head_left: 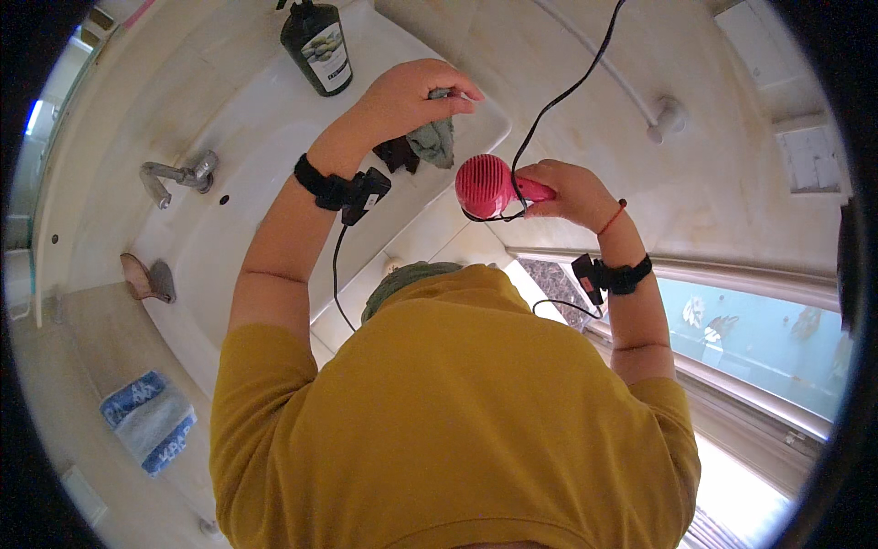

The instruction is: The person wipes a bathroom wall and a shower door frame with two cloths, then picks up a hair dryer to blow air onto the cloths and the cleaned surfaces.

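Observation:
My left hand (412,91) is over the right end of the white basin, its fingers closed on a grey-green cloth (433,142). A dark brown piece of cloth (397,156) lies right beside it. My right hand (574,194) grips the handle of a pink-red hair dryer (485,186), whose grille faces up. A black cord (558,96) runs down to the dryer and loops around its handle. Fingers on the far side of the handle are partly hidden. Both wrists carry black straps with small black devices.
A dark pump bottle (317,50) stands on the basin (265,151) at the back. To the left are a metal faucet (178,176), a soap dish (146,277) and a hanging blue-and-white towel (149,421). A sliding door with a metal frame (732,274) is at right, near a wall pipe (668,119).

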The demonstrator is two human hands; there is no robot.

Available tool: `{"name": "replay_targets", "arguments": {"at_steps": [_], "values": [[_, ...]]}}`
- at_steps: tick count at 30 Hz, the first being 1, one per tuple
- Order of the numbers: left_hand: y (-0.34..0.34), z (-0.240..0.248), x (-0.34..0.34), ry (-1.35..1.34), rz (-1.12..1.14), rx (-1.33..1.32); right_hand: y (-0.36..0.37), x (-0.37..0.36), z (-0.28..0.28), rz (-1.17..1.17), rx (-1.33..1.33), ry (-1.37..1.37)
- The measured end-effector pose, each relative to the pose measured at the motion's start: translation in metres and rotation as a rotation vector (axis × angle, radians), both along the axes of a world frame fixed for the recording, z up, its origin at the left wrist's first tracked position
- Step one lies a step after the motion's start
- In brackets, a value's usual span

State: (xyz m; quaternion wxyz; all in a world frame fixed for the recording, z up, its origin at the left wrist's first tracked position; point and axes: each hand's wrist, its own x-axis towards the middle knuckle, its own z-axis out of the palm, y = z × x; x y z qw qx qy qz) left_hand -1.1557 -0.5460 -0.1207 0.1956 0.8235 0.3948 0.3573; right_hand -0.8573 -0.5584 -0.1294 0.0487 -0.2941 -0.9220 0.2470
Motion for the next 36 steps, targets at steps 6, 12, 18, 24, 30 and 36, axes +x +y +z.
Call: {"name": "replay_targets", "arguments": {"at_steps": [6, 12, 18, 24, 30, 36], "values": [[-0.048, -0.023, -0.012, -0.209, 0.172, -0.296, -0.044, 0.012, 0.021, -0.162, -0.049, 0.134], [-0.075, -0.023, -0.016, -0.452, 0.264, -0.404, -0.035, -0.004, 0.04, -0.438, 0.047, 0.485], [-0.073, -0.041, -0.018, -0.62, 0.271, -0.467, -0.013, -0.062, 0.097, -0.489, 0.225, 0.405], [-0.068, -0.091, -0.008, -0.55, 0.324, -0.443, 0.048, -0.107, 0.141, -0.613, 0.089, 0.559], [-0.069, -0.098, -0.02, -0.471, 0.417, -0.464, 0.12, -0.129, 0.176, -0.752, 0.324, 0.558], [-0.066, -0.108, -0.027, -0.498, 0.426, -0.534, 0.184, -0.128, 0.169, -0.616, 0.649, 0.451]]}}
